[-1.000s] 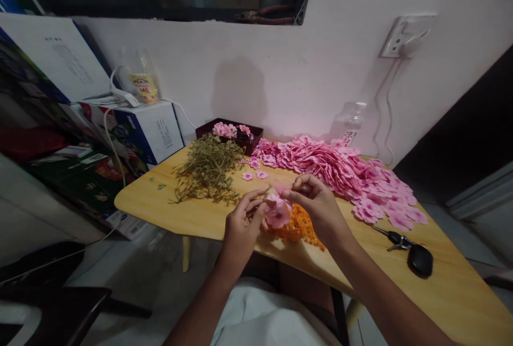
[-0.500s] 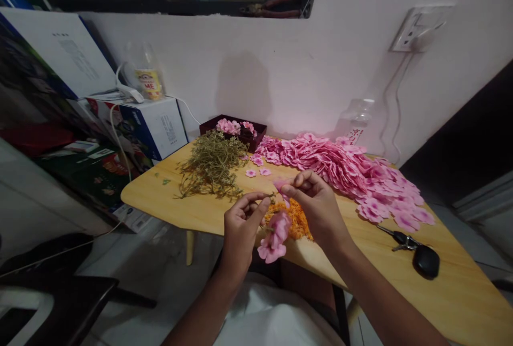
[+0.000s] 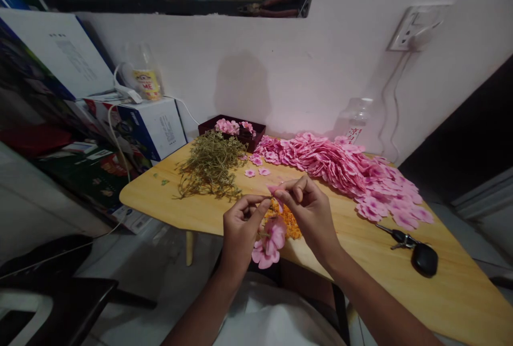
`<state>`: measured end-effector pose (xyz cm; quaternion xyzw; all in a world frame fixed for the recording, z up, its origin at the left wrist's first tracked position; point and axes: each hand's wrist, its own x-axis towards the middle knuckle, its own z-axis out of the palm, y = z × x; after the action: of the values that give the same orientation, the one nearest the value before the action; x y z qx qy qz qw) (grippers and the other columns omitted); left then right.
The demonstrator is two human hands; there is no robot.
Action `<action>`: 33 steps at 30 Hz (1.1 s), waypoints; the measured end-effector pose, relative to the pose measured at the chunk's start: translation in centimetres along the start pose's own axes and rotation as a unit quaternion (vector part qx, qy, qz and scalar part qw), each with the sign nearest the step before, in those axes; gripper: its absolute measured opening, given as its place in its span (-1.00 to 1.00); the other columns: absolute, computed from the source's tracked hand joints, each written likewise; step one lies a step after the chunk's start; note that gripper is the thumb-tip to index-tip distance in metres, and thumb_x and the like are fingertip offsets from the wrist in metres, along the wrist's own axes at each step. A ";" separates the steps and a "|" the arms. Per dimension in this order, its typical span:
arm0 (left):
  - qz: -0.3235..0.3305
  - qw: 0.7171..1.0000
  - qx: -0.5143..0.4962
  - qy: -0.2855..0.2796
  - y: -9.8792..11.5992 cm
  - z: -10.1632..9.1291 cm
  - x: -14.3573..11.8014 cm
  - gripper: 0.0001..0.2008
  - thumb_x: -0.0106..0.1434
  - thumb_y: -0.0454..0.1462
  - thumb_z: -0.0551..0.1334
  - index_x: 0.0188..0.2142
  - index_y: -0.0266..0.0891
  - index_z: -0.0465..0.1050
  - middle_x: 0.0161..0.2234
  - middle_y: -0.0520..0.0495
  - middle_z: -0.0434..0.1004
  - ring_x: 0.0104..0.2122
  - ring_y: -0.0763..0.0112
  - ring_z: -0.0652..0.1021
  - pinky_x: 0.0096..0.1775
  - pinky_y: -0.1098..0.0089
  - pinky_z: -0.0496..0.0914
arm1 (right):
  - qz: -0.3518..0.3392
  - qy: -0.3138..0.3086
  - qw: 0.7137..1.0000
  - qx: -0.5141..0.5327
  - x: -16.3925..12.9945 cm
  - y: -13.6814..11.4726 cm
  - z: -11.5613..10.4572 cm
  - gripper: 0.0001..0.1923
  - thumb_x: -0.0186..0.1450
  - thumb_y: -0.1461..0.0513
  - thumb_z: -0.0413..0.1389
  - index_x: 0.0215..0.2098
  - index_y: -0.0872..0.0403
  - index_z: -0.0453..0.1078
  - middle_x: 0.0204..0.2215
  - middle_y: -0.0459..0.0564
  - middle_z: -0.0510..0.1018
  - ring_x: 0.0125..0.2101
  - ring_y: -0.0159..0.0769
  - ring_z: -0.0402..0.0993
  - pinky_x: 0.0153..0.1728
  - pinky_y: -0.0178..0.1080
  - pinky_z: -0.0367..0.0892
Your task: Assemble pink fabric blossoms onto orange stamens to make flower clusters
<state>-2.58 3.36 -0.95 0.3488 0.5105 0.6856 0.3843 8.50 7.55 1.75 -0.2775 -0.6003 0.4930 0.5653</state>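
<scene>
Blossoms [image 3: 234,127] fill our dark tray [image 3: 256,138]; our left hand [image 3: 239,227] pinches a flowered stem [image 3: 268,240], right hand [image 3: 308,211] pinching a petal [image 3: 273,189] above.

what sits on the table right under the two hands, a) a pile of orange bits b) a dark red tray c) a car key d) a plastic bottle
a: the pile of orange bits lies on the table just beneath the left hand and right hand, while the car key is off to the right and the dark red tray and bottle stand back by the wall.
</scene>
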 end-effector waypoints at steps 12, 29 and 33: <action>0.053 0.998 0.016 -0.001 -0.4 -0.1 0.2 -0.84 0.08 -0.22 0.30 -0.46 -0.28 0.43 -0.70 0.18 0.23 -0.71 0.66 0.26 -0.64 0.62 0.15 | 0.001 0.067 0.998 -0.004 -0.6 0.7 1.1 -0.58 0.15 0.24 0.22 -0.60 0.02 0.00 -0.54 -0.15 0.40 -0.43 -0.40 0.38 -0.39 -0.33 0.27; 0.099 0.995 -0.006 -0.012 -0.3 1.2 1.3 -0.82 0.15 -0.17 0.28 -0.37 -0.25 0.41 -0.58 0.14 0.25 -0.59 0.64 0.26 -0.52 0.62 0.18 | 0.030 0.051 0.997 0.046 0.2 1.4 0.0 -0.84 0.13 0.26 0.17 -0.43 0.03 0.22 -0.48 -0.18 0.33 -0.47 -0.44 0.31 -0.41 -0.37 0.27; 0.042 0.997 -0.058 -0.036 -0.4 1.4 1.3 -0.79 0.18 -0.13 0.24 -0.30 -0.21 0.36 -0.64 0.19 0.14 -0.65 0.66 0.18 -0.58 0.63 0.09 | -0.055 0.046 0.995 -0.065 0.6 1.1 -1.6 -0.90 0.21 0.31 0.09 -0.37 0.02 0.22 -0.43 -0.14 0.39 -0.42 -0.41 0.39 -0.35 -0.32 0.32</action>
<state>-1.94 5.21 -0.86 0.3715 0.4408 0.7165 0.3929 9.59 8.93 0.79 -0.3028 -0.6185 0.4078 0.5995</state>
